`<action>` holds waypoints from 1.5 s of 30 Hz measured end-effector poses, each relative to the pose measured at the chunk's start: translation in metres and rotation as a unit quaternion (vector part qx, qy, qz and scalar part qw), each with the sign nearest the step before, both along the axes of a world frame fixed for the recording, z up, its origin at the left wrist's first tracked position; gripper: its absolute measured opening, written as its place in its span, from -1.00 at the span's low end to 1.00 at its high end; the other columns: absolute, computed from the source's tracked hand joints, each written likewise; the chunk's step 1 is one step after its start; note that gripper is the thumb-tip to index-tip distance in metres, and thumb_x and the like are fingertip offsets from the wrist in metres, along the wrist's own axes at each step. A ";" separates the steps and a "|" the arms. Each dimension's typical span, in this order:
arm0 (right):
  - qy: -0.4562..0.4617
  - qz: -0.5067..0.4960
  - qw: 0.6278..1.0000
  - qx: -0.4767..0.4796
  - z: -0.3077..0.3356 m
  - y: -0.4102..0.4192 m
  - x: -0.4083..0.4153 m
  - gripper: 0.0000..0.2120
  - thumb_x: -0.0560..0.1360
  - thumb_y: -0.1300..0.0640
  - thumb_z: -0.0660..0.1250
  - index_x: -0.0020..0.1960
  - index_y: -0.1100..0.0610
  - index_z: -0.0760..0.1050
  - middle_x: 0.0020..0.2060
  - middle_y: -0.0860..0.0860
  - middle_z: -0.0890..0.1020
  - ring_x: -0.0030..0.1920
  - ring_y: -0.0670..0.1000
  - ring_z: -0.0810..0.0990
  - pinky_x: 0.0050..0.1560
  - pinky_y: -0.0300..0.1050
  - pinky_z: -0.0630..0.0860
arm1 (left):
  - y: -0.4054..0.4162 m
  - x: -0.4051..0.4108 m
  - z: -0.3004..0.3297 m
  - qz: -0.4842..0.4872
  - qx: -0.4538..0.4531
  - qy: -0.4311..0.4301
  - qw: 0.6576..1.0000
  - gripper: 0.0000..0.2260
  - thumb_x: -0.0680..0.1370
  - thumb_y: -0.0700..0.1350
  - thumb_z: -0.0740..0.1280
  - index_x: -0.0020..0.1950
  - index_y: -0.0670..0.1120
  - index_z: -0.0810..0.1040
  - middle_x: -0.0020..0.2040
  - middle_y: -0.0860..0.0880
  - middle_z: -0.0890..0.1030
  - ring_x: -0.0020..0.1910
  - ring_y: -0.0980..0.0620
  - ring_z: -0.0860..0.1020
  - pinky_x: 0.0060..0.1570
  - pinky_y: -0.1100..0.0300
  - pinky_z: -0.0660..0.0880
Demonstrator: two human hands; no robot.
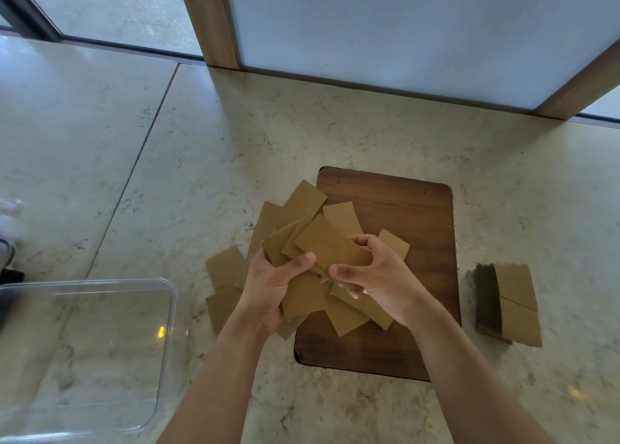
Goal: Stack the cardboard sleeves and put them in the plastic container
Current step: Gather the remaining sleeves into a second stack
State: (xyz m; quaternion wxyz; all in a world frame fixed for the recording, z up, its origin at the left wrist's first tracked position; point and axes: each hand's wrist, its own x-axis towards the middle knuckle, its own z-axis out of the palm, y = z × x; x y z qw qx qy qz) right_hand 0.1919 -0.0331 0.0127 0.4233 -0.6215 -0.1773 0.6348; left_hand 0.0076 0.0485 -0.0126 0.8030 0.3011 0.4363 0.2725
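Hands: both are in over the heap, the left hand [268,286] and the right hand [375,276] close together, thumbs almost meeting.
Left fingers: curled under a fanned bunch of cardboard sleeves [285,242], thumb pressed on top, so that bunch is clamped in the fist and raised off the pile.
Right fingers: bent and pinching the near end of a single sleeve [327,245], thumb below, fingertips hooked over its top edge; the sleeve tilts up and to the left.
Loose pile: flat brown sleeves [303,200] lie scattered and overlapping, some on the wooden board [402,215], some spilling off its left edge onto the bench [201,141].
Board: dark wood, rounded corners, lying flat on the pale stone bench, under the hands.
Neat stack: a squared-up stack of sleeves [513,302] sits on the bench just right of the board, apart from the loose pile.
Container: a clear plastic container [172,296] sits at lower left on the bench, well apart from the pile, with no sleeves in it.
Forearms: bare, reaching in from the bottom edge.
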 end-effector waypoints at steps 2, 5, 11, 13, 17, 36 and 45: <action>-0.042 0.054 0.998 -0.013 0.004 0.001 0.006 -0.39 0.37 0.18 0.66 0.30 0.10 0.41 -0.14 0.11 0.76 -0.34 -0.02 0.57 -0.33 -0.15 0.49 | 0.000 0.001 0.001 -0.004 0.003 0.020 1.000 -0.70 0.41 -0.10 0.66 0.10 0.10 0.76 0.11 -0.13 0.79 0.07 -0.17 0.77 -0.13 0.00 0.72; -0.088 0.052 0.995 -0.007 0.006 -0.001 0.012 -0.44 0.38 0.15 0.66 0.27 0.04 0.46 -0.15 0.05 0.76 -0.32 -0.02 0.56 -0.27 -0.15 0.52 | -0.002 0.004 -0.001 0.009 0.022 0.078 0.997 -0.64 0.30 -0.09 0.69 0.06 -0.01 0.75 0.04 -0.16 0.80 -0.01 -0.19 0.78 -0.15 -0.02 0.73; 0.021 -0.235 0.967 0.091 -0.001 -0.003 0.008 -0.51 0.34 0.06 0.58 0.21 0.20 0.58 0.03 0.09 0.78 0.05 0.07 0.75 0.11 0.01 0.65 | -0.003 0.006 0.003 -0.068 -0.011 0.073 0.995 -0.51 0.35 -0.29 0.64 0.26 -0.14 0.67 0.10 -0.24 0.77 -0.01 -0.22 0.77 -0.11 -0.05 0.70; 0.041 -0.257 0.961 0.096 -0.003 -0.001 0.004 -0.60 0.42 0.11 0.51 0.21 0.21 0.59 0.01 0.07 0.78 0.05 0.03 0.76 0.01 -0.09 0.67 | -0.005 0.006 0.005 -0.094 -0.021 0.061 0.993 -0.52 0.37 -0.20 0.65 0.27 -0.16 0.66 0.08 -0.28 0.76 -0.12 -0.20 0.77 -0.15 -0.03 0.69; 0.097 -0.270 0.950 0.121 0.001 -0.001 0.012 -0.72 0.49 0.18 0.40 0.19 0.21 0.59 -0.01 0.06 0.77 0.05 0.03 0.74 0.08 -0.05 0.67 | -0.002 0.000 0.011 -0.089 -0.052 0.052 0.993 -0.52 0.53 0.38 0.38 0.19 0.04 0.76 0.06 -0.22 0.78 -0.15 -0.15 0.78 -0.19 -0.02 0.70; -0.505 -0.162 0.809 0.254 -0.032 0.004 -0.092 -0.74 0.67 0.06 0.16 0.10 0.13 0.59 0.06 -0.03 0.58 0.11 0.03 0.52 0.09 -0.02 0.50 | -0.025 0.026 0.003 0.120 -0.295 -0.150 0.936 -0.71 0.61 0.13 0.43 -0.04 -0.06 0.80 0.08 -0.20 0.75 0.05 -0.21 0.75 0.05 -0.12 0.71; -0.595 0.016 0.793 -0.126 -0.051 0.040 -0.012 -0.35 0.49 -0.29 0.42 0.42 0.07 0.42 0.24 0.03 0.49 0.22 0.03 0.44 0.31 -0.03 0.39 | 0.017 0.012 -0.001 0.142 -0.182 -0.123 0.965 -0.72 0.54 -0.02 0.54 0.23 0.05 0.63 0.18 -0.27 0.72 0.03 -0.24 0.73 -0.06 -0.13 0.67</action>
